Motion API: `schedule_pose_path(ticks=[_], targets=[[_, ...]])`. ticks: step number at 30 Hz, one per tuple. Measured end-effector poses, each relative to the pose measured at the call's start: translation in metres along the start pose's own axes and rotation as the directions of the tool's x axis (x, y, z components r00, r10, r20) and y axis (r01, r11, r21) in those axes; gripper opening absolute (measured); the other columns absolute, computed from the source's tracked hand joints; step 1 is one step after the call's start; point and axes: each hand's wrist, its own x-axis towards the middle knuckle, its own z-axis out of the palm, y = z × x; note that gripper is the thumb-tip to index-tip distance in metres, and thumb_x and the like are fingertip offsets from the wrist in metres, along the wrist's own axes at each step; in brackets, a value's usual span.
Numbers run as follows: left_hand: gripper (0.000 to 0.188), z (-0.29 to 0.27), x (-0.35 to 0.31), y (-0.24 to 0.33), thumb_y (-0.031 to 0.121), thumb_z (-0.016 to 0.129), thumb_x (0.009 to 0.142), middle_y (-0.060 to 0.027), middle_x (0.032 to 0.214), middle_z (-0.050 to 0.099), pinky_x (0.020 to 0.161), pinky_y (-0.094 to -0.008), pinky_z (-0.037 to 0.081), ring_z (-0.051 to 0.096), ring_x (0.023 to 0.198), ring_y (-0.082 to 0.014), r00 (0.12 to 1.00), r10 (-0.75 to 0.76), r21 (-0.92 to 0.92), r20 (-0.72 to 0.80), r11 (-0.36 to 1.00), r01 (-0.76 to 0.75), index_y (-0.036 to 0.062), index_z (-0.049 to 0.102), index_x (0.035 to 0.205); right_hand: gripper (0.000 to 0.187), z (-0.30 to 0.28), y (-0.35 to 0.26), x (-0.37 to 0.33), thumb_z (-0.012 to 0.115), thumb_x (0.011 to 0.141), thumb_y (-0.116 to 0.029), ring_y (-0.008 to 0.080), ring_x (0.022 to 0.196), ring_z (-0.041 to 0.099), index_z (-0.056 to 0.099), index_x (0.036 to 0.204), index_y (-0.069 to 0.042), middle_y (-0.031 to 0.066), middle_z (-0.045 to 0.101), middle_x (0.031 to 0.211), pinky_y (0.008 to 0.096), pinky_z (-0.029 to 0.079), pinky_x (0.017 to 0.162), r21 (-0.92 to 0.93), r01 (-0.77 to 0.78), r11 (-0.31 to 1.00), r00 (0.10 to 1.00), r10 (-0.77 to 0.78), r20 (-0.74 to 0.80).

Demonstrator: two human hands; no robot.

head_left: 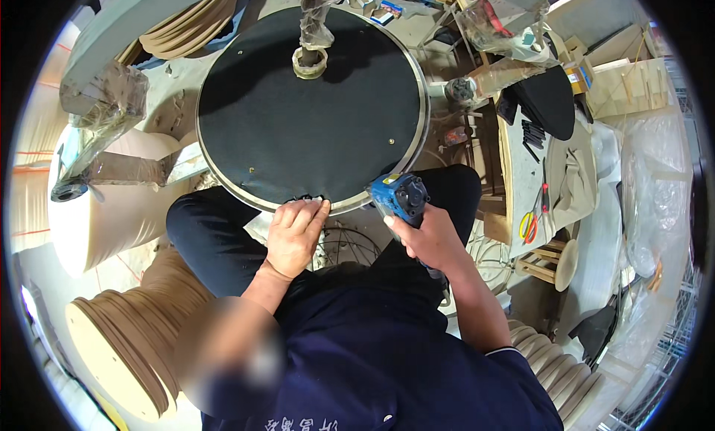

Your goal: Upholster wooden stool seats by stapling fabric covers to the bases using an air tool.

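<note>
A large round panel covered in black fabric [298,133] lies in front of me above my knees, with a pale rim around it. My left hand [295,236] is at the panel's near edge, fingers bent and pressed together on dark fabric bunched at the rim. What the fingertips pinch is mostly hidden. To its right, my right hand [436,241] is wrapped round the handle of a blue staple gun [402,194]. The tool's nose is at the near right rim of the panel; whether it touches cannot be made out.
A plastic-wrapped post [316,25] comes down over the panel's far part, and wrapped arms [126,166] flank it. On the right-hand table [515,159] lie scissors [529,226], a red-handled tool [545,198] and black strips [532,138]. Stacked wooden discs [123,349] stand at lower left, a stool [550,264] at right.
</note>
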Motion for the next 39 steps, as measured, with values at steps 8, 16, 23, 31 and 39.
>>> schedule_pose_path(ticks=[8, 16, 23, 31, 39], targets=[[0.048, 0.013, 0.006, 0.01, 0.01, 0.072, 0.083, -0.0054, 0.126, 0.068, 0.099, -0.0418, 0.051, 0.064, 0.113, -0.0251, 0.999, 0.024, -0.008, -0.022, 1.0, -0.024, 0.0021, 0.075, 0.13, 0.034, 0.005, -0.004, -0.002, 0.077, 0.1, -0.031, 0.01, 0.053, 0.059, 0.065, 0.088, -0.002, 0.0017, 0.062, 0.065, 0.0303, 0.048, 0.053, -0.041, 0.026, 0.999, 1.0, -0.027, -0.015], [0.051, 0.023, 0.017, 0.024, 0.016, 0.064, 0.086, -0.0058, 0.128, 0.067, 0.1, -0.0401, 0.049, 0.062, 0.114, -0.0241, 1.0, 0.02, 0.019, 0.007, 1.0, -0.02, -0.0007, 0.072, 0.133, 0.034, 0.013, 0.008, 0.0, 0.078, 0.1, -0.03, 0.0107, 0.053, 0.06, 0.065, 0.085, -0.001, 0.0023, 0.063, 0.064, 0.0305, 0.048, 0.052, -0.103, 0.172, 0.98, 0.983, -0.177, -0.045], [0.052, 0.029, 0.021, 0.034, 0.016, 0.062, 0.088, -0.0099, 0.132, 0.065, 0.105, -0.0412, 0.049, 0.061, 0.12, -0.0271, 0.999, 0.029, -0.048, 0.044, 0.998, -0.027, -0.004, 0.069, 0.135, 0.034, 0.015, 0.013, 0.002, 0.078, 0.1, -0.03, 0.011, 0.053, 0.061, 0.066, 0.087, -0.001, 0.0024, 0.063, 0.064, 0.0306, 0.049, 0.053, -0.087, 0.201, 0.976, 0.978, -0.205, -0.036], [0.047, 0.021, 0.022, 0.028, 0.005, 0.073, 0.086, -0.0142, 0.132, 0.067, 0.108, -0.0454, 0.052, 0.065, 0.125, -0.0337, 0.999, 0.013, -0.319, 0.034, 0.948, -0.002, 0.0022, 0.071, 0.133, 0.04, -0.003, 0.008, -0.006, 0.077, 0.099, -0.036, 0.0148, 0.058, 0.067, 0.068, 0.1, 0.004, 0.0066, 0.068, 0.07, 0.0333, 0.053, 0.058, -0.024, -0.006, 1.0, 0.999, 0.005, -0.049], [0.048, -0.009, -0.008, -0.006, 0.007, 0.08, 0.083, -0.0093, 0.128, 0.07, 0.106, -0.0468, 0.052, 0.066, 0.119, -0.0304, 0.998, -0.059, -0.044, -0.006, 0.997, 0.059, 0.0032, 0.074, 0.13, 0.038, -0.009, 0.014, -0.006, 0.078, 0.099, -0.035, 0.011, 0.054, 0.064, 0.067, 0.096, 0.001, 0.0034, 0.066, 0.067, 0.0295, 0.05, 0.053, 0.075, 0.06, 0.995, 0.998, -0.058, -0.037]])
